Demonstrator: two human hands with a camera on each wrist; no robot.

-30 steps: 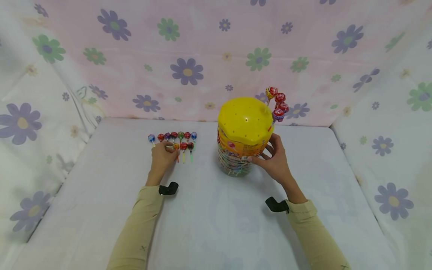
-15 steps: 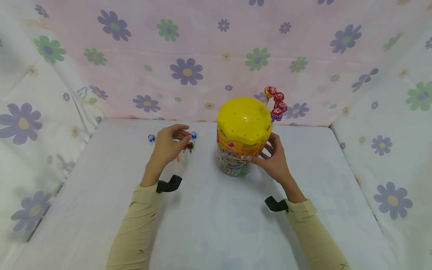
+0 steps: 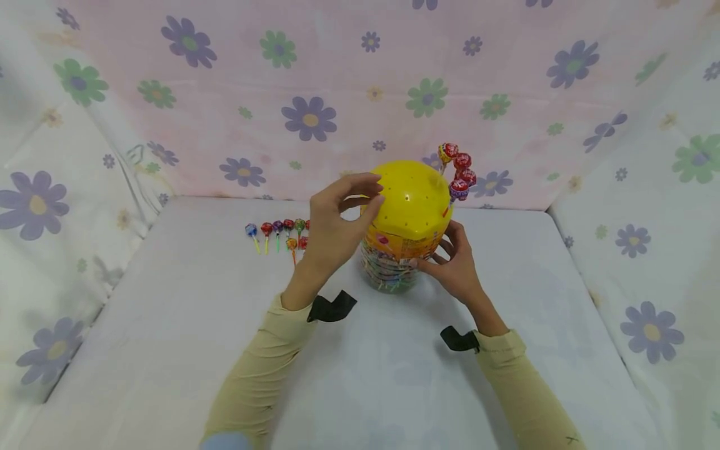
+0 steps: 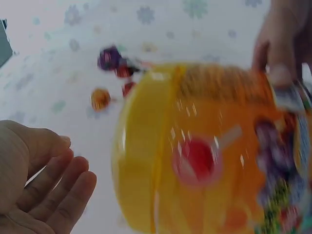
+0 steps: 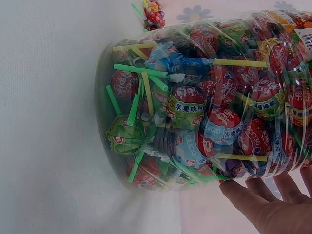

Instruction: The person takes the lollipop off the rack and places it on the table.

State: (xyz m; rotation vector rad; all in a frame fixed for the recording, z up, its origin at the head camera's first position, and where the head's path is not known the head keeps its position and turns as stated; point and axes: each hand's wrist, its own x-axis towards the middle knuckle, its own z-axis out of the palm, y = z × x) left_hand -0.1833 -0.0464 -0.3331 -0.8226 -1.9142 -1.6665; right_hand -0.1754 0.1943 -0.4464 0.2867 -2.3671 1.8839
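A clear candy jar (image 3: 388, 265) packed with wrapped lollipops stands upright on the white table, under a yellow lid (image 3: 413, 203) with small holes. Several lollipops (image 3: 462, 161) stick out of the lid's right side. My right hand (image 3: 460, 267) grips the jar's right side, thumb on the label and fingers around the back; its fingers (image 5: 243, 197) lie along the wall in the right wrist view. At the lid's left edge is my left hand (image 3: 335, 225). In the left wrist view that hand (image 4: 39, 180) has loosely bent fingers, apart from the lid, with nothing between them.
Loose lollipops (image 3: 267, 230) lie in two rows on the table (image 3: 169, 325) left of the jar, partly hidden behind my left hand. Flower-printed cloth (image 3: 309, 119) hangs at the back and both sides. Each wrist wears a black camera mount (image 3: 332, 307).
My left hand has left the loose lollipops, rising and moving right to the lid. My right hand stays on the jar, which has not visibly moved.
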